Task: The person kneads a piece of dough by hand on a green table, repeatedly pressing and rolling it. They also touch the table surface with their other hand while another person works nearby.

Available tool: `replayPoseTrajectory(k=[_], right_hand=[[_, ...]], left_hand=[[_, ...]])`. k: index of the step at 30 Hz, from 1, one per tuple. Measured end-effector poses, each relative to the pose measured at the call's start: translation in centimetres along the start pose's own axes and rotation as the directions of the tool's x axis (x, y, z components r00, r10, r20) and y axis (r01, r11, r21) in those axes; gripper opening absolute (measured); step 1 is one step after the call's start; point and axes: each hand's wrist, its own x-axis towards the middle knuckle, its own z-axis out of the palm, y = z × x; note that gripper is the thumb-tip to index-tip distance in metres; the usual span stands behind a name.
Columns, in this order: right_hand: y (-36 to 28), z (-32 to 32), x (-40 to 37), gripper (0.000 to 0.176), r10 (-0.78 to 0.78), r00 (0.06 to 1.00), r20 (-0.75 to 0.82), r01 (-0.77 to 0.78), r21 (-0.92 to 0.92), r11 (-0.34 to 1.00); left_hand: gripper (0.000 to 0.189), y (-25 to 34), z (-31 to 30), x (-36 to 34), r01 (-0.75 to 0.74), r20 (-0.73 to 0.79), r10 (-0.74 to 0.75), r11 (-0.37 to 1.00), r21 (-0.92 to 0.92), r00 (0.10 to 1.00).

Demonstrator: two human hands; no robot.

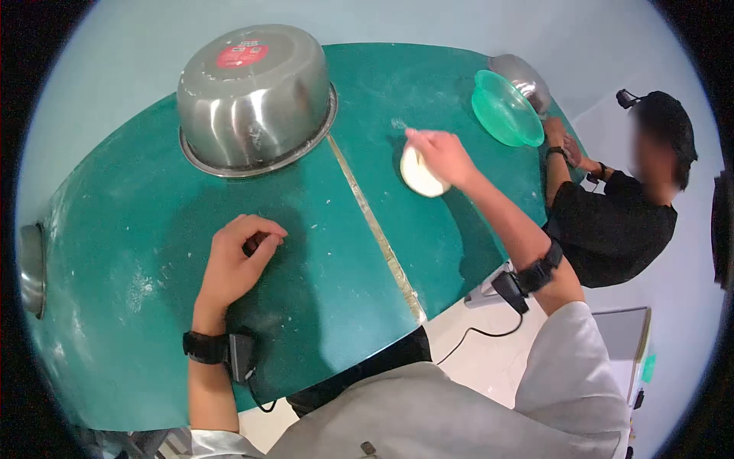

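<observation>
My right hand (pixel 443 157) is on a round, pale piece of dough (pixel 421 174) on the green table, right of the seam strip. Its fingers are bent over the dough's upper edge and a little blurred; the palm side is hidden. On the left half of the table, my left hand (pixel 241 256) rests with fingers curled in and the thumb close to their tips. Only a dark hollow shows inside it, with nothing held that I can see.
A large steel basin (pixel 256 107) stands upside down at the back left. A green plastic bowl (pixel 507 111) and another steel bowl (pixel 524 80) sit at the far right, near a co-worker (pixel 619 218). A steel container (pixel 32 268) is at the left edge. Flour marks the table (pixel 145 336).
</observation>
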Motion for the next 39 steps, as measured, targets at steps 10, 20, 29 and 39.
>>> replayPoseTrajectory(k=[10,20,29,39], right_hand=[[-2.7,-2.3,-7.3,0.028,-0.749,0.627,0.213,0.779,-0.186,0.599],[-2.6,2.9,4.2,0.035,-0.588,0.795,0.149,0.598,-0.356,0.718],[-1.3,3.7,4.9,0.047,-0.347,0.799,-0.490,0.288,-0.195,0.938],[-3.7,-1.0,-3.7,0.042,-0.253,0.925,-0.282,0.191,-0.229,0.955]], left_hand=[[0.008,0.1,-0.1,0.1,0.035,0.038,-0.036,0.999,0.029,0.999],[0.013,0.4,-0.1,0.9,-0.027,0.031,0.026,0.999,0.029,0.999],[0.011,0.4,-0.3,0.2,-0.007,0.045,0.004,0.999,0.049,0.999],[0.011,-0.2,-0.1,0.3,-0.061,0.014,0.061,0.998,0.018,0.998]])
